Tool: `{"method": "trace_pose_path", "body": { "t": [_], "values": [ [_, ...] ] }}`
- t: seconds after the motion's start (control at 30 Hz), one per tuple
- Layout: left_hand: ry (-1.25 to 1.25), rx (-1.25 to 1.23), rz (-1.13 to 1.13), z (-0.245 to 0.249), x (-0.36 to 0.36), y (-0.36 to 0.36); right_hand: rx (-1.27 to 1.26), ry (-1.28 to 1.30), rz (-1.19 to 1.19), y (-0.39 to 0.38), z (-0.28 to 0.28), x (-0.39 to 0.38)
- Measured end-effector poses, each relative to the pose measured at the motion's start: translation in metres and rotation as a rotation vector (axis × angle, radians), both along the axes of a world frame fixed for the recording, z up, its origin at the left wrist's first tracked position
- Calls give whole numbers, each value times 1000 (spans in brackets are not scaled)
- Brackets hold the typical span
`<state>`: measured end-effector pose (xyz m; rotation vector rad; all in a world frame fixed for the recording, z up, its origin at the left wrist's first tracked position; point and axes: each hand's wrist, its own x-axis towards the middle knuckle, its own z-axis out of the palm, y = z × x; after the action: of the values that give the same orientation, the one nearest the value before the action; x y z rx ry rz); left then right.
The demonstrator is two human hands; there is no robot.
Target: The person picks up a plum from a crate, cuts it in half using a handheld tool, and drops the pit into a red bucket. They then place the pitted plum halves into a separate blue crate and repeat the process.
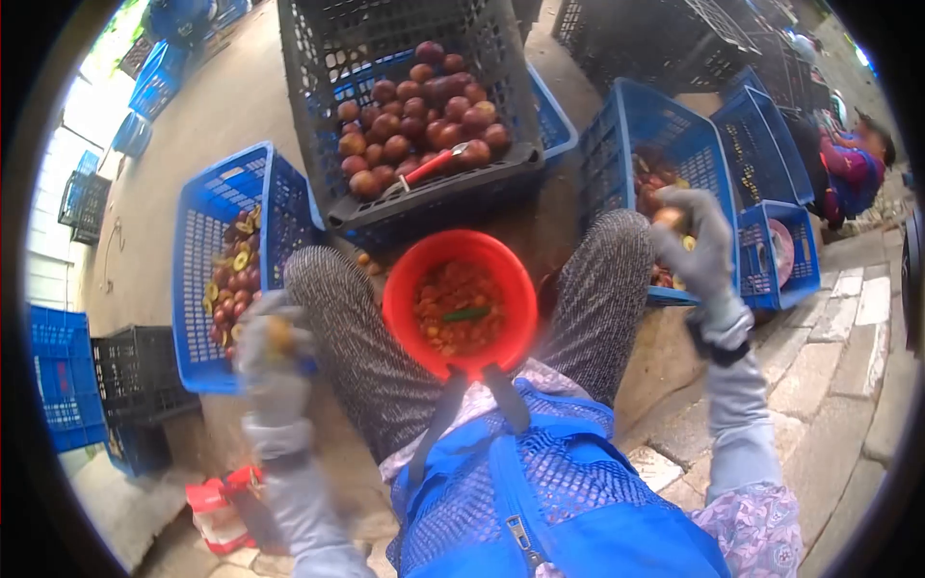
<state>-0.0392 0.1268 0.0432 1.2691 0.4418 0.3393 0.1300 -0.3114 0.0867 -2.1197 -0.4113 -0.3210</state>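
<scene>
My left hand, in a grey glove and blurred by motion, holds a piece of fruit beside the blue crate on the left. My right hand, also gloved, is raised over the right blue crate with another fruit piece between its fingers. A red bowl of pits and pulp rests between my knees. Ahead, a dark crate is full of whole red-brown fruits, with a red-handled tool lying on them.
Empty blue and dark crates stand stacked at the far left and top right. Another person in pink sits at the right edge near a small blue crate. A red and white bag lies by my left side.
</scene>
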Motion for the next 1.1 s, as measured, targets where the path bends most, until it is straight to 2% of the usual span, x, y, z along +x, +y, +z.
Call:
{"method": "trace_pose_path", "body": {
  "t": [0.03,0.07,0.1,0.13,0.17,0.2,0.23,0.27,0.3,0.33,0.4,0.53,0.6,0.63,0.67,0.77,0.87,0.9,0.93,0.97,1.0,1.03,1.1],
  "values": [
    [30,325,-14,-3,-3,54,-420,-118,-70,-36,5,17],
    [3,360,215,13,3,53,-836,-231,-134,-58,10,33],
    [159,767,289,-18,-7,124,-803,-294,-119,-54,13,45],
    [111,885,428,-20,-5,140,-771,-354,-106,-48,18,56],
    [181,1047,440,-8,4,131,-741,-412,-93,-42,21,64],
    [255,1207,448,10,19,112,-563,-254,-27,-20,24,72],
    [159,848,347,22,43,82,-381,-100,41,14,23,85],
    [65,491,253,29,71,53,-397,-226,190,45,12,103],
    [91,544,95,28,94,40,-483,-145,265,80,7,114],
    [120,593,-63,24,115,31,-557,-224,420,116,-12,131],
    [125,752,-279,8,162,10,-893,-79,593,190,-38,148],
    [342,1484,-497,-49,236,-2,-1278,-83,797,282,-119,177],
    [606,1585,-619,-55,258,-16,-1304,-50,912,295,-170,198],
    [737,1646,-677,-70,271,-15,-1191,-62,930,289,-174,202],
    [809,1673,-724,-81,278,-13,-1278,-91,899,286,-176,203],
    [991,1691,-849,-100,297,-10,-1250,-4,843,282,-143,204],
    [929,1697,-801,-108,296,-9,-1206,-18,823,251,-90,210],
    [924,1691,-783,-99,294,-16,-1177,-45,747,236,-77,210],
    [879,1699,-763,-101,293,-17,-1178,88,644,221,-45,204],
    [835,1709,-741,-105,291,-15,-1151,130,645,201,-32,208],
    [792,1720,-716,-108,290,-12,-1071,70,609,181,-30,210],
    [738,1742,-724,-108,289,-10,-975,128,534,164,-24,208],
    [835,1715,-751,-103,288,-13,-710,390,488,129,-12,195]
  ]
}}
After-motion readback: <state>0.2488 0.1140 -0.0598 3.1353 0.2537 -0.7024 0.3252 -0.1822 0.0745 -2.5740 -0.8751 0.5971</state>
